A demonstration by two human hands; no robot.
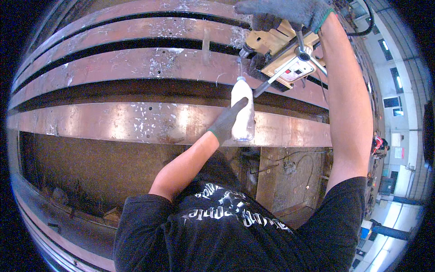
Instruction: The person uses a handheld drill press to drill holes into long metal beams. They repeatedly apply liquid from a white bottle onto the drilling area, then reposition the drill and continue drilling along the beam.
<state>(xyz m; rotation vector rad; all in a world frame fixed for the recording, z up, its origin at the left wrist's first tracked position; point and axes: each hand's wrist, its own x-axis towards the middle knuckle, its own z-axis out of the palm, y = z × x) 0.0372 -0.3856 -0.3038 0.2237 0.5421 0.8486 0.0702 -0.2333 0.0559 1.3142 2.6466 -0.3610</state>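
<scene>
My left hand (230, 120), in a dark grey glove, is closed round a clear plastic bottle (243, 111) of white liquid, its narrow tip pointing away from me. Just beyond that tip is the chuck (246, 51) of a yellow-tan drill machine (274, 45) with a boxy control panel (294, 70). A spoked feed handle (304, 56) sticks out from its side. At the upper edge my gloved right hand (290, 11) lies over the handle's upper spoke and appears closed on it; its underside is hidden. One lower spoke ends close beside the bottle.
Long rusty steel beams (113, 68) run across in front of me with dark gaps between them. Pale metal shavings (161, 63) are scattered on top. A black cable (369, 20) loops at the upper right. Far off on the right is a person in red (378, 144).
</scene>
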